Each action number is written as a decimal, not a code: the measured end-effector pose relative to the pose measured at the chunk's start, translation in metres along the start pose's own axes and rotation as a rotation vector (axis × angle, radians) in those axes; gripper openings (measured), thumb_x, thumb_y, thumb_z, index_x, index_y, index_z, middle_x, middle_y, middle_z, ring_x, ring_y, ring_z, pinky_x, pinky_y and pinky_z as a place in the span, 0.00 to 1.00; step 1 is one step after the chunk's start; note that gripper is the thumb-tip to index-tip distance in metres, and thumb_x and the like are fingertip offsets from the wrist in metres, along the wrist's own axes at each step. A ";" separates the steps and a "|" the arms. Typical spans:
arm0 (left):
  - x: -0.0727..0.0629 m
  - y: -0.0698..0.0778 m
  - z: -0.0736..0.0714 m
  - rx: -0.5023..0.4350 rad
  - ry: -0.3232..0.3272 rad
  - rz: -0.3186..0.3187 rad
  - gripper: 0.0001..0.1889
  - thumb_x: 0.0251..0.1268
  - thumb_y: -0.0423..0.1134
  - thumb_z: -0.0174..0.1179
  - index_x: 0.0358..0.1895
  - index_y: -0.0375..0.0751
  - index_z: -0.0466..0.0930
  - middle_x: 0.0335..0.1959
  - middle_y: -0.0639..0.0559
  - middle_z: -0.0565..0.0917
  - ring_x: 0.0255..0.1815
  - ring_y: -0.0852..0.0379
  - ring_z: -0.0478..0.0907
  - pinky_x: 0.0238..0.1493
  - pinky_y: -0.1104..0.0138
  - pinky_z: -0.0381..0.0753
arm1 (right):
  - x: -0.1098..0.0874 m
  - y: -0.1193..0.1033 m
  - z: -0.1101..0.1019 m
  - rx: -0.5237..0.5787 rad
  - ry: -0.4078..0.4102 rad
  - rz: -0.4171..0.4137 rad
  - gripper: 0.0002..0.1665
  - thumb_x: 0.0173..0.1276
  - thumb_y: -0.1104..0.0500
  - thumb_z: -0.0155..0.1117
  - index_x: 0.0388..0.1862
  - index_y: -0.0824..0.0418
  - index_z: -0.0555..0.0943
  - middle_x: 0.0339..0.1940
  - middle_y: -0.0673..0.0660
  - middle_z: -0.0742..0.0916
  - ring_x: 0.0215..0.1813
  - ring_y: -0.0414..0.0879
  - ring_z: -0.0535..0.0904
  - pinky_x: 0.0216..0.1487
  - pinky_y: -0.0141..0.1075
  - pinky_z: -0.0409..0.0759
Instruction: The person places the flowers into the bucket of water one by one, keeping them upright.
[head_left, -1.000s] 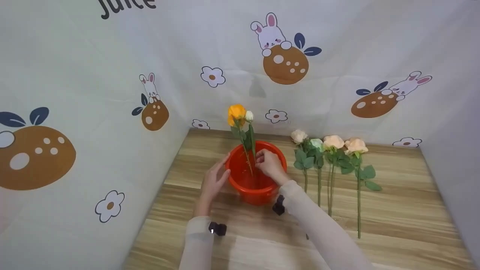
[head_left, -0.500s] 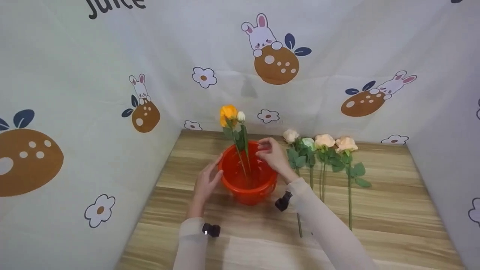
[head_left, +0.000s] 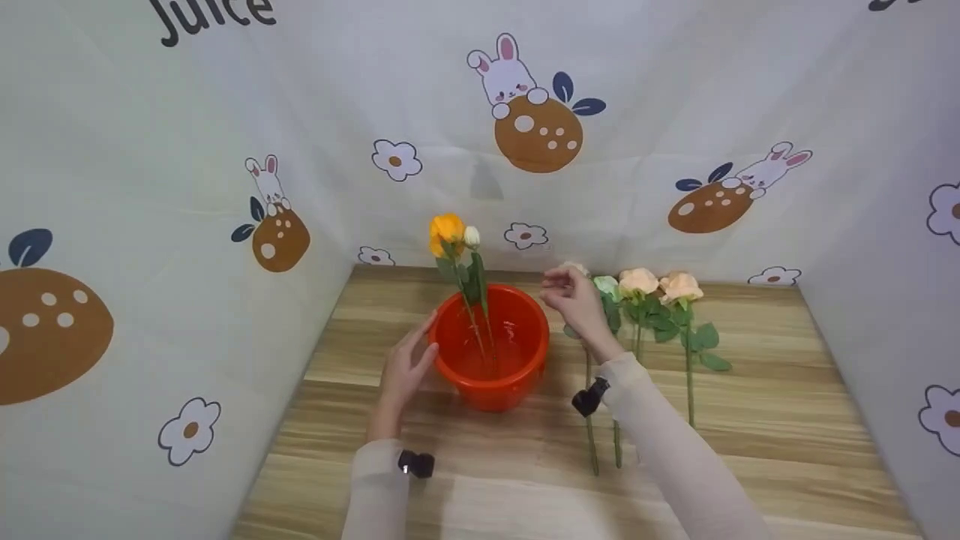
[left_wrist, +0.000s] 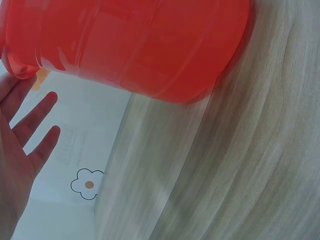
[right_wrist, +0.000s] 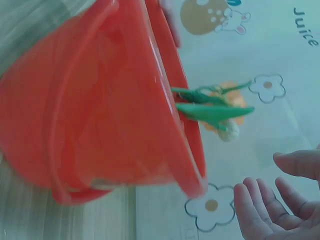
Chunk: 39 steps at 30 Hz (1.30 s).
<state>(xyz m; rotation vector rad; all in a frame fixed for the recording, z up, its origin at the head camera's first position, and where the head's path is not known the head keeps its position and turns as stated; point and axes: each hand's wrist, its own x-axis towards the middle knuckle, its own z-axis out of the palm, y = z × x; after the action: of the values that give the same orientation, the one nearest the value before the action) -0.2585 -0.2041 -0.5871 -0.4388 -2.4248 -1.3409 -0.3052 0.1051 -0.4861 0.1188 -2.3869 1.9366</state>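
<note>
A red bucket (head_left: pixel 491 390) stands on the wooden table, with an orange rose (head_left: pixel 448 234) and a white tulip bud (head_left: pixel 472 238) leaning against its far rim. My left hand (head_left: pixel 405 367) touches the bucket's left rim with fingers extended; in the left wrist view its fingers (left_wrist: pixel 37 120) are spread beside the bucket wall. My right hand (head_left: pixel 576 300) is in the air right of the bucket, its fingers loosely bent and holding nothing. It partly covers a pale rose (head_left: pixel 574 268) on the table. The right wrist view shows its fingers (right_wrist: pixel 270 205) apart from the thumb.
To the right lie a light green rose (head_left: pixel 606 286) and two peach roses (head_left: pixel 639 282), their stems pointing toward me. White cloth walls with printed rabbits and flowers enclose the table (head_left: pixel 765 390) at the back and both sides.
My right hand has let go of the white tulip's stem and moved right, out of the bucket to above the pale rose. The left hand stays at the rim. The head view has shifted slightly.
</note>
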 end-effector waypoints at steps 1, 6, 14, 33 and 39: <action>0.000 0.000 0.000 -0.001 0.002 0.003 0.26 0.71 0.34 0.59 0.71 0.46 0.71 0.70 0.46 0.75 0.72 0.48 0.72 0.76 0.51 0.65 | 0.000 0.002 -0.003 0.010 0.008 0.000 0.22 0.62 0.71 0.68 0.55 0.72 0.77 0.51 0.71 0.85 0.48 0.51 0.83 0.48 0.28 0.83; 0.001 -0.002 0.001 -0.003 -0.003 0.000 0.26 0.71 0.35 0.58 0.71 0.46 0.71 0.71 0.46 0.75 0.72 0.49 0.71 0.76 0.52 0.65 | 0.003 0.012 -0.020 0.063 0.051 0.011 0.20 0.63 0.72 0.65 0.54 0.75 0.76 0.51 0.75 0.84 0.40 0.37 0.82 0.42 0.22 0.82; 0.000 -0.003 0.001 -0.003 0.008 0.017 0.26 0.71 0.34 0.58 0.71 0.44 0.71 0.70 0.43 0.75 0.71 0.45 0.72 0.74 0.50 0.65 | 0.000 0.025 -0.049 0.111 0.083 0.065 0.18 0.68 0.69 0.63 0.55 0.72 0.76 0.51 0.68 0.85 0.37 0.32 0.83 0.42 0.26 0.84; 0.000 -0.001 0.001 0.000 0.005 0.000 0.26 0.70 0.34 0.59 0.71 0.43 0.71 0.70 0.42 0.75 0.71 0.46 0.72 0.74 0.51 0.67 | -0.011 0.059 -0.114 0.177 0.220 0.097 0.19 0.70 0.68 0.62 0.56 0.74 0.72 0.39 0.48 0.85 0.36 0.34 0.81 0.40 0.25 0.85; 0.000 -0.002 0.002 -0.010 0.001 -0.019 0.27 0.70 0.33 0.59 0.72 0.43 0.70 0.71 0.42 0.74 0.72 0.46 0.72 0.75 0.49 0.65 | -0.015 0.070 -0.131 0.193 0.269 0.135 0.20 0.70 0.68 0.63 0.58 0.74 0.72 0.34 0.41 0.84 0.36 0.32 0.81 0.41 0.23 0.84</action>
<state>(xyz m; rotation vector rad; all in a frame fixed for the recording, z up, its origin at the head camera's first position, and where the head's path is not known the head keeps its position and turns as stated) -0.2598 -0.2037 -0.5892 -0.4186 -2.4289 -1.3615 -0.2969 0.2482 -0.5287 -0.2821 -2.0846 2.0842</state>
